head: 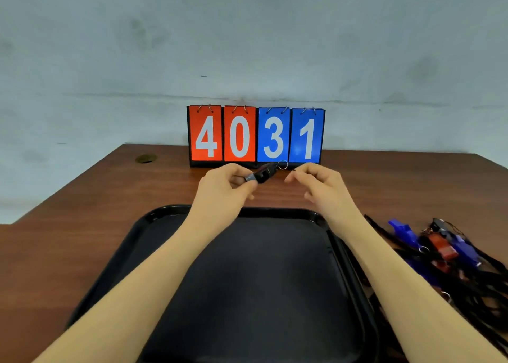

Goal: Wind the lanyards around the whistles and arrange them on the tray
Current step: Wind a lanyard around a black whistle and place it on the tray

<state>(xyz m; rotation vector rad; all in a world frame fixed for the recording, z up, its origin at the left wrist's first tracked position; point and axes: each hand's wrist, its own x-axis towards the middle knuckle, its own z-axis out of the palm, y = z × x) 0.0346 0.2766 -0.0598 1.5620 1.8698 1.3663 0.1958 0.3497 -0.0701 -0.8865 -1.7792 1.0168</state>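
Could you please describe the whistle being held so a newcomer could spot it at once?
Look in front of the scoreboard, above the tray. The left hand pinches a black whistle with a metal ring, unlike the blue and orange ones piled at right.

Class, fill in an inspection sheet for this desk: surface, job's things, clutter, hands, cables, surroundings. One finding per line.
Surface: brown wooden desk with a grommet hole at back left.
Job's things: black tray, nothing seen on it; black whistle held above the desk; pile of blue and red whistles with black lanyards right of the tray.
Clutter: flip scoreboard reading 4031.
Hands: left hand grips the black whistle; right hand pinches something thin, probably its lanyard.
Cables: nothing seen.
Surroundings: pale wall.
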